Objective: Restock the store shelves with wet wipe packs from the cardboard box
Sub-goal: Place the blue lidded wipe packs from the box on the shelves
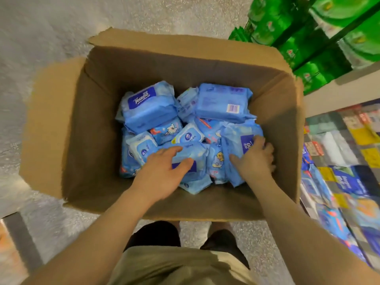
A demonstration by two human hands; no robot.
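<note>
An open cardboard box (96, 128) stands on the floor below me, with several blue wet wipe packs piled in its bottom. My left hand (162, 173) reaches in, its fingers spread and lying flat on a blue pack (197, 159) near the front. My right hand (257, 159) grips the edge of another blue pack (238, 136) at the right side of the pile, with the fingers curled over its top and the thumb underneath. More packs lie behind, one showing a Tempo label (148, 103) and one showing a barcode (224, 101).
Store shelves run along the right side: green packs (304, 42) on the upper levels and blue and mixed packs (341, 182) lower down. The box flaps (51, 112) fold outward. Grey speckled floor surrounds the box. My feet stand just behind its near wall.
</note>
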